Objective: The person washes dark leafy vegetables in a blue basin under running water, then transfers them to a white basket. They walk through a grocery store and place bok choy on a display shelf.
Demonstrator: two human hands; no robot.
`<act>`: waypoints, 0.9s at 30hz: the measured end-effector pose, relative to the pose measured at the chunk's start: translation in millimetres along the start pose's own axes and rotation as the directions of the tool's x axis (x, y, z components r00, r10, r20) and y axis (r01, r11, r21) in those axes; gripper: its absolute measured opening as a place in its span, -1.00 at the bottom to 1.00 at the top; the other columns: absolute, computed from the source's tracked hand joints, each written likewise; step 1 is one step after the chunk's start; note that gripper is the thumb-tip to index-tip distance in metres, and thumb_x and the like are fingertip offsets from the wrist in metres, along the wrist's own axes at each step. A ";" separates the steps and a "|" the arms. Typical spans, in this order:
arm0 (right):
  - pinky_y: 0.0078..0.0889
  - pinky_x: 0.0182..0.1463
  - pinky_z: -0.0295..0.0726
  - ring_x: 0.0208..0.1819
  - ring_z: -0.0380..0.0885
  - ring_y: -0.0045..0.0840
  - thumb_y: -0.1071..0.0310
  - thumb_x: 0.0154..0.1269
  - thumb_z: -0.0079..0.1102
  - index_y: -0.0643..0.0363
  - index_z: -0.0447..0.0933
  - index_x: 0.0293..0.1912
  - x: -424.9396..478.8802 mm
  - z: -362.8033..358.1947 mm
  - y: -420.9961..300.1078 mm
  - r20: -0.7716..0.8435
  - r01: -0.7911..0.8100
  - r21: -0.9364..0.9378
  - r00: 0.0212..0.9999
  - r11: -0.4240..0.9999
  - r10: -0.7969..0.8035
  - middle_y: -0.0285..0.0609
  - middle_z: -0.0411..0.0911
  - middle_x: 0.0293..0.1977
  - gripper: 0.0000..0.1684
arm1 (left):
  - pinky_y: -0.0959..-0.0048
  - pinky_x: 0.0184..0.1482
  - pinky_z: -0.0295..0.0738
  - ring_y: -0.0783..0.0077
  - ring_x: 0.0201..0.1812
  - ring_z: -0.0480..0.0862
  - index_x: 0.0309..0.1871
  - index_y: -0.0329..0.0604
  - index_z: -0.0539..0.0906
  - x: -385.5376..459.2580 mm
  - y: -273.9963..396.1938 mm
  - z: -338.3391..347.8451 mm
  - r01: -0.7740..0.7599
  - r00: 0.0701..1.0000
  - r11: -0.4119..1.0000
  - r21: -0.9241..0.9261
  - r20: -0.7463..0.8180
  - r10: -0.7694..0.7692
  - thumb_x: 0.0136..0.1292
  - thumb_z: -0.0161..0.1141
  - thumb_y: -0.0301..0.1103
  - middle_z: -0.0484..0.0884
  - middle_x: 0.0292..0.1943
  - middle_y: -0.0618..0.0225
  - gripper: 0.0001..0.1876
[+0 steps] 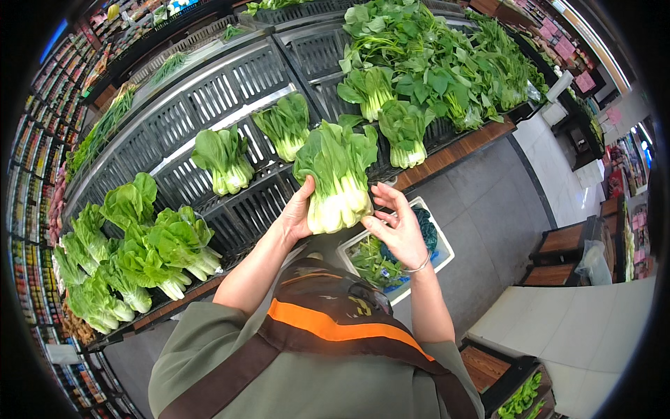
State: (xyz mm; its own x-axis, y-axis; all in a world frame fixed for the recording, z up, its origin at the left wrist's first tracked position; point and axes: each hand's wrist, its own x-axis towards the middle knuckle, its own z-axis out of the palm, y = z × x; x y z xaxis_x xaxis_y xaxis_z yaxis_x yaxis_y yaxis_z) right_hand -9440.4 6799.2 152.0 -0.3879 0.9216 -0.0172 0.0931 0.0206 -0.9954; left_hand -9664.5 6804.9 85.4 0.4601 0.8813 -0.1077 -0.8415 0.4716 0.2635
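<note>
A bunch of bok choy (340, 180) is held before my chest, its pale stem ends towards me and its leaves pointing to the display. My left hand (299, 209) grips its left side, with the thumb on top. At the right side, my right hand (396, 225) has its fingers spread; the fingertips are close to the stems, and whether they touch I cannot tell. Beyond the held bunch, other bok choy bunches lie on the black slatted display rack (209, 99): one bunch (225, 161) at left, another (285, 125) behind, and one (404, 133) at right.
Leafy lettuce (152, 251) fills the rack's left end. Dark leafy greens (434, 63) are heaped at the right. A white bin (445, 251) with loose leaves stands on the grey tile floor (481, 220) below my right hand. A wooden edge (455, 152) borders the rack.
</note>
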 end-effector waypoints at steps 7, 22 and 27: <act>-0.18 0.30 0.42 0.32 0.31 -0.30 0.29 0.25 0.31 0.21 -0.04 0.43 -0.9 22.5 21.5 -0.267 0.089 0.443 0.963 0.892 0.036 -0.03 0.25 0.30 -0.07 | 0.08 0.41 0.20 0.14 0.39 0.35 0.46 -0.19 0.17 5.4 -8.6 69.6 0.007 0.999 0.970 0.244 -0.033 0.001 0.26 0.13 0.28 0.32 0.39 0.12 -0.10; 0.30 0.33 0.33 0.36 0.28 -0.10 -0.26 0.26 0.10 -0.01 0.20 0.39 -13.7 -29.5 77.2 0.078 -0.101 0.985 0.984 -0.142 -0.161 -0.08 0.27 0.36 -0.14 | 0.52 0.10 0.47 0.54 0.00 0.55 0.01 -0.25 0.61 12.5 -67.5 75.5 -0.245 0.904 0.272 0.931 0.119 0.410 0.35 0.19 -0.50 0.56 -0.03 0.36 -0.80; 0.28 0.33 0.34 0.31 0.33 -0.14 -0.27 0.25 0.10 -0.01 0.25 0.36 -17.1 -30.4 82.5 0.024 -0.053 0.980 0.988 -0.189 -0.155 -0.11 0.34 0.31 -0.16 | 0.54 -0.05 0.54 0.54 -0.16 0.61 -0.08 -0.25 0.67 22.0 -74.3 88.1 -0.309 0.868 0.032 0.951 0.268 0.418 0.27 0.28 -0.51 0.57 -0.12 0.34 -0.83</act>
State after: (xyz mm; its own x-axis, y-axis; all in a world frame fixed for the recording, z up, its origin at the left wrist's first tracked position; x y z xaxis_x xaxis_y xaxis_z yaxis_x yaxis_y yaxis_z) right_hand -9398.2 6797.0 73.0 -0.4194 0.8977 0.1349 -0.8960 -0.4332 0.0974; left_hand -9567.0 6786.6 147.8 0.1234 0.9540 0.2734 0.0998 -0.2860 0.9530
